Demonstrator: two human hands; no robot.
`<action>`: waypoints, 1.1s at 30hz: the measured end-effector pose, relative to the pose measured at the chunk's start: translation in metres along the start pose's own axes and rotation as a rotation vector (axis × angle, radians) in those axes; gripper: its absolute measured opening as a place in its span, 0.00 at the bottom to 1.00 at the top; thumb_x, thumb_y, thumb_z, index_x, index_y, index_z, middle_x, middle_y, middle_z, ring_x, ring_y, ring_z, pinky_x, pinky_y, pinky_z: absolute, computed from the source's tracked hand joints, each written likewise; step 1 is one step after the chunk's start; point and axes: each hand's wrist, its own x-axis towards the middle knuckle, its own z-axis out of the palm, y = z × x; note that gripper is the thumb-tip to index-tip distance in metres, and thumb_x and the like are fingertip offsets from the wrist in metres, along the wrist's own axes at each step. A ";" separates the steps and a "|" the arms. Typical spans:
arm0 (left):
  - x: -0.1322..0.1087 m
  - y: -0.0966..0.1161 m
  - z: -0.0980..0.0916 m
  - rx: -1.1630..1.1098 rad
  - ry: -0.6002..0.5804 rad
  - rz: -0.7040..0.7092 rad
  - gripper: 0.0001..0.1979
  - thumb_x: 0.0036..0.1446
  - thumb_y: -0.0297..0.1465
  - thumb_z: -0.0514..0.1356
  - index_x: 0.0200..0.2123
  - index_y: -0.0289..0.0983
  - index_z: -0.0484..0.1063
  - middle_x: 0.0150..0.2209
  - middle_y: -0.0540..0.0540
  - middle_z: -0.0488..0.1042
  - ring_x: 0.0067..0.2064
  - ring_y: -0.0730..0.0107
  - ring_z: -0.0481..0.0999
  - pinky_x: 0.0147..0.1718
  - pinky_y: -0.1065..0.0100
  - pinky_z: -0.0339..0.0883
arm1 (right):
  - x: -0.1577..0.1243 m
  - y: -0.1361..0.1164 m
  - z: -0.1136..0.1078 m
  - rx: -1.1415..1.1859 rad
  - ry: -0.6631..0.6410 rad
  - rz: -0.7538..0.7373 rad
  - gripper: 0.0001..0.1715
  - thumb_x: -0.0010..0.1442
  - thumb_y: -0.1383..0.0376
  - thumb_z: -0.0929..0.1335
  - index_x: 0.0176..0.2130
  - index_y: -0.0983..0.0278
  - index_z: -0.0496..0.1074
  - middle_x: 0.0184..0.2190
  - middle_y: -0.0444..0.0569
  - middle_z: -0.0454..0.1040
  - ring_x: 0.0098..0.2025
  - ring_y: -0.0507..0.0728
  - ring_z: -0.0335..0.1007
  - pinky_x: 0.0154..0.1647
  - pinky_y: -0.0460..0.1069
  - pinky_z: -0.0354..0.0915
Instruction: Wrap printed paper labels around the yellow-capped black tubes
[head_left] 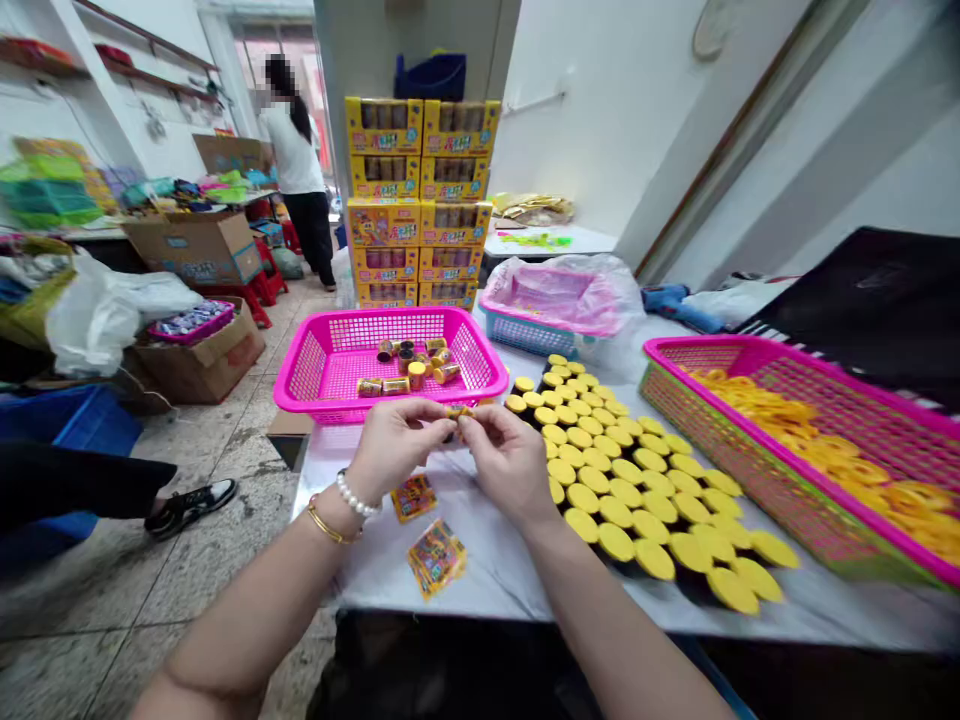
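Observation:
My left hand (401,435), with a pearl bracelet and a gold bangle at its wrist, is closed in a pinch above the near side of the table. Facing it, my right hand (506,450) pinches too. Between the fingertips of both is a small yellow printed label (457,411), mostly hidden by the fingers. Below the hands lie a printed label (414,497) and a small pile of printed labels (437,557). Right of my right hand stand many small black canisters with yellow lids (626,485). Just beyond my hands, a pink basket (300,385) holds several label-wrapped canisters (416,374).
At the right, a long pink basket (757,480) contains yellow rings (825,440). A plastic-lined basket (559,300) stands farther back. Yellow display boxes (420,225) are stacked behind the table. A person (296,160) stands at the back; another person's leg (82,490) shows at left.

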 end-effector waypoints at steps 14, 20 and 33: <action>0.008 -0.005 -0.019 -0.215 0.056 0.056 0.13 0.43 0.37 0.72 0.26 0.34 0.77 0.16 0.54 0.67 0.15 0.83 0.56 0.14 0.74 0.45 | 0.007 0.006 -0.004 -0.557 -0.025 -0.511 0.14 0.67 0.59 0.68 0.34 0.64 0.78 0.31 0.49 0.79 0.38 0.59 0.71 0.45 0.55 0.63; 0.001 0.007 -0.024 -0.115 0.164 0.149 0.07 0.46 0.32 0.71 0.28 0.34 0.83 0.16 0.53 0.68 0.19 0.82 0.58 0.18 0.74 0.49 | 0.004 0.010 0.007 -0.858 -0.047 -0.466 0.12 0.66 0.60 0.69 0.38 0.64 0.80 0.33 0.52 0.78 0.39 0.61 0.67 0.45 0.55 0.61; 0.013 0.001 -0.029 -0.389 0.083 -0.113 0.17 0.44 0.35 0.74 0.22 0.35 0.68 0.12 0.58 0.59 0.13 0.82 0.60 0.13 0.77 0.42 | -0.002 0.013 0.023 -1.165 -0.190 -0.487 0.08 0.63 0.69 0.67 0.42 0.69 0.74 0.37 0.57 0.75 0.41 0.64 0.64 0.41 0.56 0.56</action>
